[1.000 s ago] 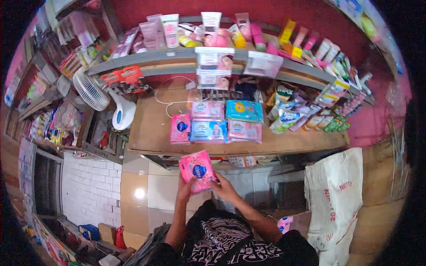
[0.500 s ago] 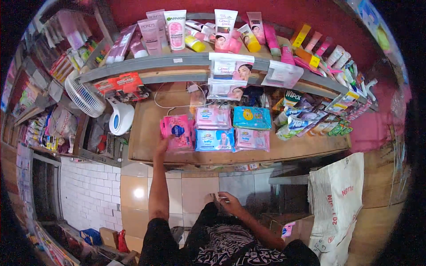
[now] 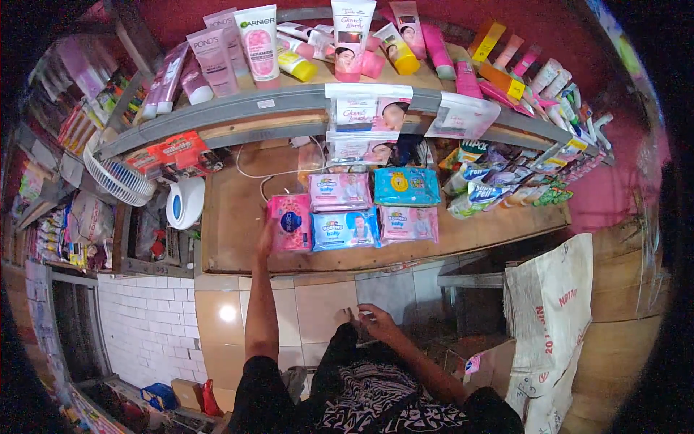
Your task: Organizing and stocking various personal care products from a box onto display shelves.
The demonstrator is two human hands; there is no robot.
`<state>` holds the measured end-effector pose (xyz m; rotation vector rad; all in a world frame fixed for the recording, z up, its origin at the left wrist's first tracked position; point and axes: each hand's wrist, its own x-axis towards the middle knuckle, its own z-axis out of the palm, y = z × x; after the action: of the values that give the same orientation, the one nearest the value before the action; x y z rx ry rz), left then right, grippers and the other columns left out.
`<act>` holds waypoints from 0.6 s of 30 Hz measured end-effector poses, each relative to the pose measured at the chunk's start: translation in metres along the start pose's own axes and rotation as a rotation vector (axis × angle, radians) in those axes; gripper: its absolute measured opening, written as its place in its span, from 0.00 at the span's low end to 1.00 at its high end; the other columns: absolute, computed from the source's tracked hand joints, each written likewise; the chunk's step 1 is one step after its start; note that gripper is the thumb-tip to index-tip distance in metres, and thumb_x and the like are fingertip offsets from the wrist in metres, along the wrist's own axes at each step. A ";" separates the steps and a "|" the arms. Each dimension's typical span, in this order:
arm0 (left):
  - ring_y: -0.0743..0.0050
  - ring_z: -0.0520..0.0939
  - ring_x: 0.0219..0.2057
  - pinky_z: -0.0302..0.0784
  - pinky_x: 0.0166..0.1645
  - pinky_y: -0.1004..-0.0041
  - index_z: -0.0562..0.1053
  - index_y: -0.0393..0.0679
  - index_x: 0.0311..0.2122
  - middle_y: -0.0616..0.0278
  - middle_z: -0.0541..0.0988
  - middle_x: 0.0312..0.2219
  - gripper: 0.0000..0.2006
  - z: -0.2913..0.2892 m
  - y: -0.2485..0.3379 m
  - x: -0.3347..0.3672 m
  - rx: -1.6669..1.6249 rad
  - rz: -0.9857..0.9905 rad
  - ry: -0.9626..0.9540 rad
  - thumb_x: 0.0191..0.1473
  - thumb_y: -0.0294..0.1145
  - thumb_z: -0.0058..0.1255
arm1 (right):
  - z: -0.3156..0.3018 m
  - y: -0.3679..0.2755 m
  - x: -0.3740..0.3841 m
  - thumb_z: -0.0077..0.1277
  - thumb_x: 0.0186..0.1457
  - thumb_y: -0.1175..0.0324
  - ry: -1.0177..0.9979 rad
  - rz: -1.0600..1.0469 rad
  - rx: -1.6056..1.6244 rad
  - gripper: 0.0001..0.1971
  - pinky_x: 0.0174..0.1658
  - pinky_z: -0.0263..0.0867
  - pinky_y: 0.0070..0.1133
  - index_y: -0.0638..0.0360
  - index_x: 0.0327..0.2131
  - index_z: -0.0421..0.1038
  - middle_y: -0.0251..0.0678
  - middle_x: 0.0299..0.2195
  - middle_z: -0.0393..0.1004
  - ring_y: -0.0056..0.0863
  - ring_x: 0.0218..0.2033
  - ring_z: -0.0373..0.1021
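Note:
My left hand (image 3: 264, 236) is at the left edge of a pink wipes pack (image 3: 290, 223), its fingers along that side and partly hidden. The pack lies flat at the left end of two rows of soft packs. Beside it is a blue wipes pack (image 3: 345, 229), then a pale pink pack (image 3: 408, 223). Behind these lie another pink pack (image 3: 340, 191) and a teal pack (image 3: 406, 186). My right hand (image 3: 379, 322) hangs over my lap, away from the table, with loosely bent fingers apart and nothing visible in them.
The wooden table (image 3: 238, 252) sits under a shelf with a grey edge (image 3: 289, 100), holding cream tubes (image 3: 257, 47) and hanging sachets (image 3: 369, 112). A white fan (image 3: 119, 173) and a white device (image 3: 186, 204) stand left. Pouches (image 3: 484, 189) line the right; a woven sack (image 3: 546, 325) stands below.
The tilted pink pack in my left hand has come down flat and lines up beside the blue one. My view has shifted slightly. My right hand has barely moved.

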<state>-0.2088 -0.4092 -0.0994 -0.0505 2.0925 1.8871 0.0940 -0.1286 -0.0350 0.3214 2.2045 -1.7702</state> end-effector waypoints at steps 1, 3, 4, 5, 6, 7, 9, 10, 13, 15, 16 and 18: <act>0.66 0.70 0.46 0.64 0.50 0.69 0.60 0.37 0.54 0.57 0.69 0.47 0.28 0.000 0.000 0.003 -0.001 0.002 0.005 0.50 0.40 0.48 | -0.002 -0.001 0.000 0.48 0.56 0.64 -0.011 -0.042 -0.010 0.15 0.38 0.66 0.19 0.61 0.44 0.66 0.37 0.35 0.73 0.22 0.35 0.70; 0.67 0.70 0.47 0.63 0.52 0.70 0.60 0.37 0.54 0.57 0.69 0.48 0.28 0.001 0.000 0.008 0.004 -0.002 0.011 0.51 0.42 0.47 | -0.004 -0.002 0.000 0.48 0.56 0.64 -0.018 -0.080 -0.022 0.15 0.38 0.66 0.19 0.61 0.44 0.66 0.36 0.35 0.73 0.21 0.34 0.70; 0.68 0.69 0.47 0.62 0.52 0.70 0.59 0.37 0.55 0.57 0.69 0.48 0.29 0.001 0.002 0.009 0.007 -0.006 0.011 0.51 0.43 0.46 | -0.004 -0.002 -0.001 0.47 0.56 0.64 -0.043 -0.023 -0.023 0.15 0.37 0.67 0.19 0.61 0.44 0.66 0.36 0.35 0.73 0.21 0.33 0.70; 0.68 0.69 0.48 0.61 0.53 0.70 0.59 0.37 0.55 0.57 0.68 0.48 0.29 0.002 0.004 0.010 0.011 -0.006 0.017 0.52 0.44 0.46 | -0.005 -0.001 -0.002 0.47 0.56 0.64 -0.066 0.056 -0.032 0.15 0.36 0.67 0.18 0.61 0.45 0.66 0.36 0.35 0.73 0.21 0.31 0.70; 0.69 0.69 0.48 0.61 0.53 0.70 0.59 0.37 0.55 0.57 0.68 0.49 0.29 0.004 0.007 0.009 0.012 -0.011 0.020 0.53 0.45 0.45 | -0.004 0.000 -0.003 0.47 0.56 0.64 -0.063 0.031 -0.017 0.15 0.36 0.67 0.18 0.61 0.45 0.66 0.36 0.35 0.73 0.21 0.31 0.70; 0.69 0.68 0.49 0.60 0.54 0.71 0.59 0.37 0.55 0.58 0.68 0.49 0.29 0.007 0.011 0.008 0.009 -0.018 0.022 0.53 0.46 0.44 | -0.003 0.003 -0.004 0.47 0.56 0.64 -0.022 -0.026 -0.050 0.15 0.36 0.67 0.19 0.61 0.45 0.65 0.36 0.35 0.73 0.21 0.30 0.70; 0.70 0.68 0.50 0.59 0.55 0.71 0.58 0.37 0.56 0.58 0.67 0.50 0.30 0.011 0.020 0.004 0.014 -0.035 0.030 0.55 0.48 0.43 | -0.003 0.010 -0.007 0.48 0.56 0.63 0.028 -0.080 -0.082 0.16 0.35 0.67 0.19 0.61 0.45 0.65 0.35 0.34 0.73 0.21 0.29 0.70; 0.70 0.67 0.50 0.58 0.56 0.71 0.58 0.37 0.56 0.58 0.67 0.50 0.30 0.012 0.024 0.000 0.019 -0.067 0.035 0.55 0.49 0.43 | -0.002 0.014 -0.009 0.48 0.55 0.63 -0.010 -0.026 -0.053 0.16 0.37 0.67 0.19 0.60 0.45 0.65 0.36 0.36 0.73 0.22 0.31 0.70; 0.71 0.67 0.50 0.58 0.56 0.71 0.59 0.37 0.56 0.59 0.68 0.49 0.29 0.012 0.028 -0.004 0.081 -0.125 0.078 0.56 0.48 0.42 | 0.001 0.026 -0.013 0.48 0.55 0.62 -0.045 -0.004 -0.026 0.17 0.40 0.67 0.20 0.60 0.46 0.65 0.40 0.40 0.71 0.24 0.37 0.70; 0.71 0.67 0.50 0.58 0.56 0.71 0.59 0.36 0.56 0.59 0.68 0.49 0.28 0.011 0.025 -0.001 0.058 -0.023 0.051 0.56 0.47 0.42 | 0.002 0.030 -0.017 0.48 0.55 0.62 -0.039 -0.037 -0.027 0.18 0.43 0.67 0.21 0.60 0.46 0.65 0.41 0.43 0.70 0.25 0.40 0.69; 0.70 0.67 0.50 0.58 0.56 0.71 0.59 0.36 0.56 0.59 0.67 0.49 0.28 0.010 0.023 0.001 0.037 0.013 0.039 0.57 0.46 0.42 | 0.001 0.031 -0.019 0.48 0.55 0.62 -0.056 0.030 0.012 0.18 0.44 0.66 0.22 0.61 0.47 0.65 0.43 0.44 0.69 0.26 0.42 0.69; 0.69 0.67 0.50 0.59 0.56 0.71 0.60 0.36 0.55 0.57 0.68 0.49 0.27 0.011 0.023 0.004 0.036 0.160 0.106 0.57 0.44 0.42 | -0.002 0.029 -0.024 0.48 0.55 0.62 -0.066 0.100 0.055 0.18 0.46 0.65 0.23 0.61 0.47 0.65 0.44 0.46 0.68 0.28 0.44 0.68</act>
<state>-0.2155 -0.3949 -0.0789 0.0265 2.2619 1.9767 0.1267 -0.1202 -0.0522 0.3729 2.0608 -1.7642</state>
